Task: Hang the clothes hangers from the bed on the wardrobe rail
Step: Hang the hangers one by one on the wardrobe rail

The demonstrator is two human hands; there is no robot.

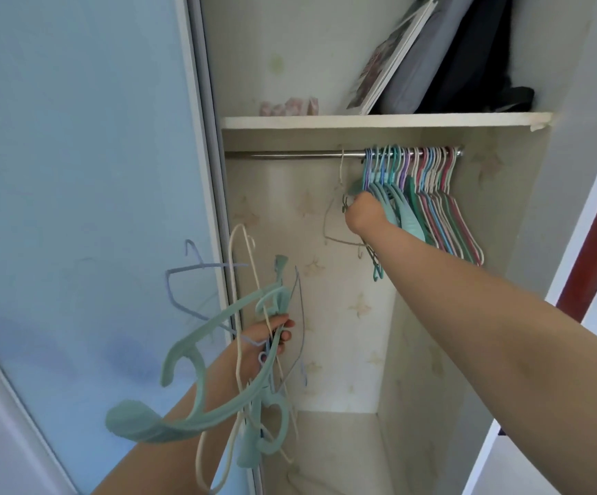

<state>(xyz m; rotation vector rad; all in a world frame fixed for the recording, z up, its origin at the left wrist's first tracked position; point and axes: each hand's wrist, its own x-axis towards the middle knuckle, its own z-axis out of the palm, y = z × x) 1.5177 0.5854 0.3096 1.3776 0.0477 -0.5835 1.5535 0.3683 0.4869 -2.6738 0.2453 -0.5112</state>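
Right hand, raised just below the rail, fingers curled round a teal hanger, seemingly to hook it beside the hung row at its right. Left hand, low, grips the spare bundle as stock, well below the rail.

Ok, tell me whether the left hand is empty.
No, the left hand grips a tangled bundle of hangers, teal, cream and lilac.
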